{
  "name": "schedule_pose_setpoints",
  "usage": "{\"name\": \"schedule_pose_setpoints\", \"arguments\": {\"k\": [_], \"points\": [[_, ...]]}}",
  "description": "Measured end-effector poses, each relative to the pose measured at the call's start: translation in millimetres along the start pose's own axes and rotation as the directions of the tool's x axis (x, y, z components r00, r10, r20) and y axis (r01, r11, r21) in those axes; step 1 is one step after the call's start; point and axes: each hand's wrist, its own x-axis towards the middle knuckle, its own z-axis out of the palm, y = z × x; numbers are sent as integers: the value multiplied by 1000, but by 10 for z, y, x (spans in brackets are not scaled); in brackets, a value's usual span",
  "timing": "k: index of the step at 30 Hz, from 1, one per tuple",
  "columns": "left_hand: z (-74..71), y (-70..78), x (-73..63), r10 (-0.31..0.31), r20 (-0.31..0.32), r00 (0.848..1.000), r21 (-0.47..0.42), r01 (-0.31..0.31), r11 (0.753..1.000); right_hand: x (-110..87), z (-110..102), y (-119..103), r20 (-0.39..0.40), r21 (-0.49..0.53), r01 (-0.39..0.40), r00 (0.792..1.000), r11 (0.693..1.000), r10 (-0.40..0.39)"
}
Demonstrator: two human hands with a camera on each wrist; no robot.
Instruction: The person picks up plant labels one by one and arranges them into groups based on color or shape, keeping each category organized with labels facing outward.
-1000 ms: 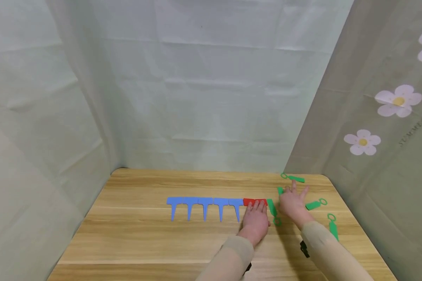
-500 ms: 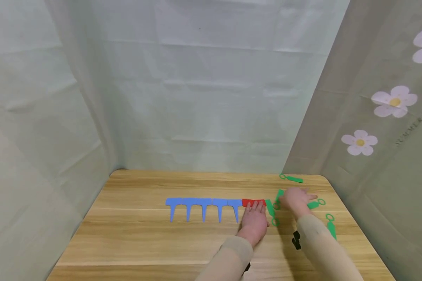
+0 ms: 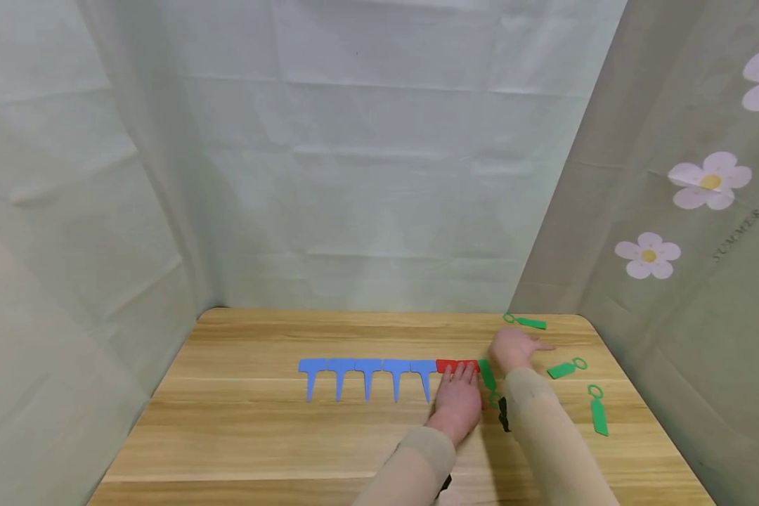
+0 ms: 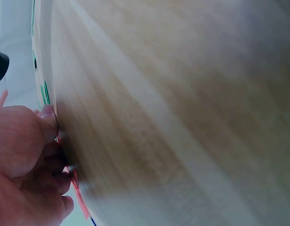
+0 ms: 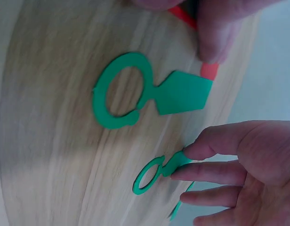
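Note:
In the head view, my left hand (image 3: 458,404) lies with extended fingers on a short strip of red pieces (image 3: 445,365). The strip continues a row of blue T-shaped plant labels (image 3: 368,365). Beside the red end lies a green ring-ended plant label (image 3: 488,378), also large in the right wrist view. My right hand (image 3: 512,348) is just right of it. In the right wrist view, its thumb and index finger pinch the flat end of another green ring-ended plant label (image 5: 177,162); the head view hides that one behind the hand.
More green ring-ended labels lie to the right: one by the back edge (image 3: 531,323), one mid-right (image 3: 563,370) and one nearer me (image 3: 599,416). The wooden table (image 3: 240,436) meets fabric walls (image 3: 379,197) at back and sides.
My right hand has moved left, towards the row's end. The green label near it, seen half a second ago, is now hidden in the head view. My left hand has stayed on the red pieces.

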Motion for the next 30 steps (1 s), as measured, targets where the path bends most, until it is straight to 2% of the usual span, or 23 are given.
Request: {"name": "schedule_pose_setpoints", "arguments": {"k": [5,11,14,21,30], "points": [[1,9,15,-5,-12,1000,-12,5,1000,16,61,-18,-68,-151,84,993,985,-95],[-10,3,6,-5,-12,1000,-15,5,1000,15,107,-30,-107,-229,124,983,965,-151],[-13,-3,-4,-3,0,1000,-20,3,1000,21,116,-11,-98,-232,133,982,964,-160],[0,-17,-9,4,6,1000,-9,-4,1000,10,71,36,-85,-156,164,980,974,-178],[12,-15,5,8,-11,1000,-18,-8,1000,-34,107,-14,-84,-252,219,965,943,-246]]}}
